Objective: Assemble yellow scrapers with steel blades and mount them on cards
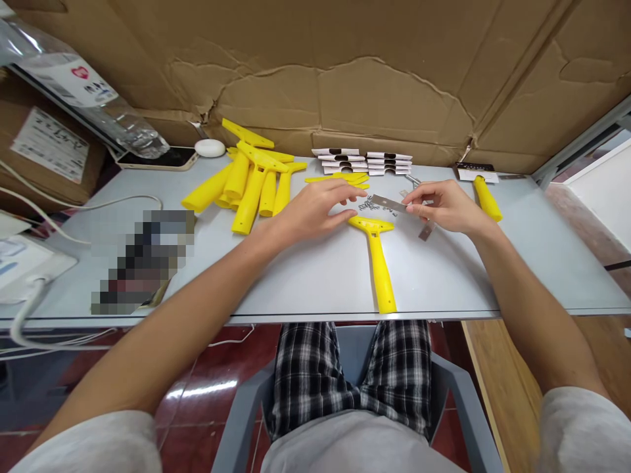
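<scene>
Between the fingertips of my right hand (444,205) is a flat metal blade (387,203), held level above the table. My left hand (325,207) hovers left of the blade, thumb and fingers apart with nothing between them. Just below lies a yellow T-shaped scraper handle (379,269), its wide head toward the back and its grip end at the table's front edge. A loose pile of small screws or nuts (367,205) sits behind that head. Another metal blade (426,230) rests on the table under my right hand. Flat yellow pieces (345,177) lie behind my left fingers.
Several yellow scraper handles (254,190) are heaped at the left. Paper-wrapped packs (365,161) stand in two stacks at the back. At right is a black-and-yellow-handled tool (487,197). A plastic bottle (98,92), a phone (158,158) and cables occupy the left side. Cardboard (345,66) walls the back.
</scene>
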`<state>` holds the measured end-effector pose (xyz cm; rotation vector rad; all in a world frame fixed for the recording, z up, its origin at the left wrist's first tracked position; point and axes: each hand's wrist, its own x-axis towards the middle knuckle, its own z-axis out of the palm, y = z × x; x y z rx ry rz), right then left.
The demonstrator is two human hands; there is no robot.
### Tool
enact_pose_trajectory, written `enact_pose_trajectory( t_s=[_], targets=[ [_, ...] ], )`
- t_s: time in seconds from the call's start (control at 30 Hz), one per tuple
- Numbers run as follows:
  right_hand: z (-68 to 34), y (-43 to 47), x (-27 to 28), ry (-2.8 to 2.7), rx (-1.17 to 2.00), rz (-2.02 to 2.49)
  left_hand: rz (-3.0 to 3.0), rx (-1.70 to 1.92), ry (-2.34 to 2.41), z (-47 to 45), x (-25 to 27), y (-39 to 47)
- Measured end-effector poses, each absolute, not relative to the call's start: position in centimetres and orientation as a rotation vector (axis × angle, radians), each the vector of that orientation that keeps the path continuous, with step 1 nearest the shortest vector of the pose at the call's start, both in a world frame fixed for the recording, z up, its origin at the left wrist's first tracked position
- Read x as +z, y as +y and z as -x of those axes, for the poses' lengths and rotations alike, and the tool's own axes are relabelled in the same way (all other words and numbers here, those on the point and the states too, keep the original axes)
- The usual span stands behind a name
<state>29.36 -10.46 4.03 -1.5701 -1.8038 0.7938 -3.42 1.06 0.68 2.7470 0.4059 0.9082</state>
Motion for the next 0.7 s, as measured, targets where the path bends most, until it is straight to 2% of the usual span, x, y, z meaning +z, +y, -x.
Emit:
enact_pose_trajectory(
  t_s=[0.17, 0.7],
  targets=[
    [-26.6, -10.7, 3.3, -1.801, 0.950, 1.436, -2.696, 0.961, 0.348, 3.0, 0.3, 0.7],
    [-26.7, -10.4, 3.0, -1.790, 0.938, 1.394, -2.723, 0.821, 0.486, 3.4, 1.0, 1.1]
  ],
)
